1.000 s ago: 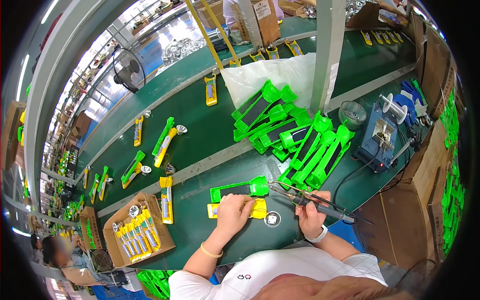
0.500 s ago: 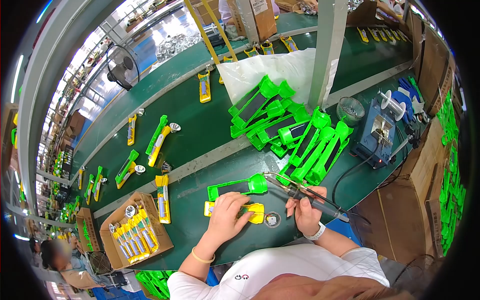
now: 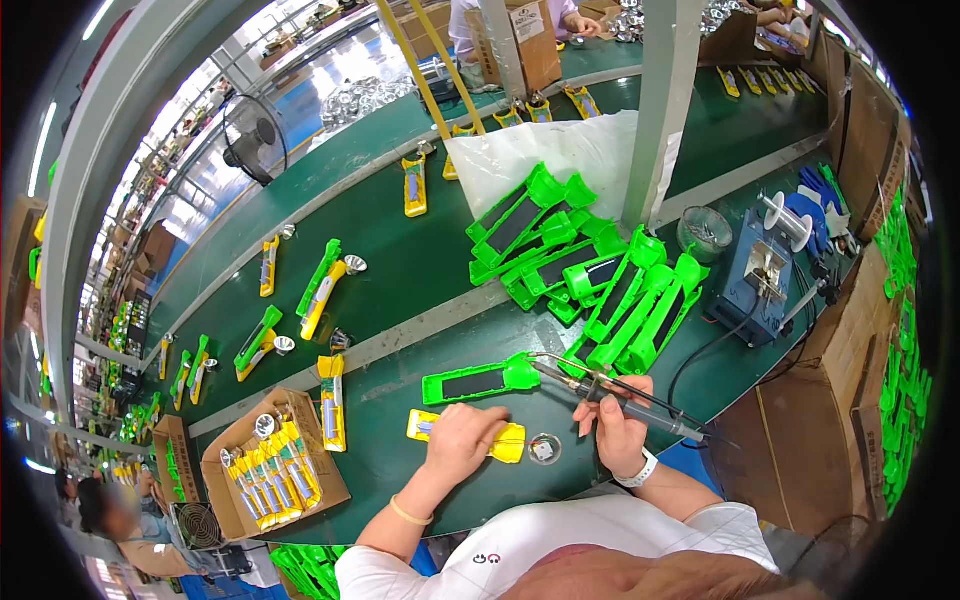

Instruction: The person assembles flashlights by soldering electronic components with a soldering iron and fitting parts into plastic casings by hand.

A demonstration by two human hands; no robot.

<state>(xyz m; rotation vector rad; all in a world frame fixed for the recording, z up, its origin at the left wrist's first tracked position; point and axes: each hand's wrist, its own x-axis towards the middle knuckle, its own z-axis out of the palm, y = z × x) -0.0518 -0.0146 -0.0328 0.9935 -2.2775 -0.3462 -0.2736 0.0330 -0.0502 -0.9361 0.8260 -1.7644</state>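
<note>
My left hand (image 3: 462,442) is closed with curled fingers over a yellow flashlight housing (image 3: 508,445) lying on the green bench, and hides its middle. My right hand (image 3: 615,430) grips a soldering iron (image 3: 640,410), held slanting with a thin curved metal tube along it. Its tip end reaches up-left, by the end of a green housing (image 3: 480,382) with a dark panel, which lies just above the yellow one. Whether the tip touches it, I cannot tell. Between my hands, beside the yellow housing, sits a round clear lens piece (image 3: 544,449) with a small pale square inside.
Green housings (image 3: 600,280) are piled ahead. To the right stand a blue soldering station (image 3: 752,275), a solder spool (image 3: 787,222) and a clear bowl (image 3: 705,232). A carton (image 3: 275,460) of yellow units is at left. More units lie on the belt (image 3: 380,265); co-workers sit beyond.
My left hand has gone from spread fingers to curled ones over the yellow housing. My right hand keeps the soldering iron in nearly the same pose. The whole view has shifted slightly.
</note>
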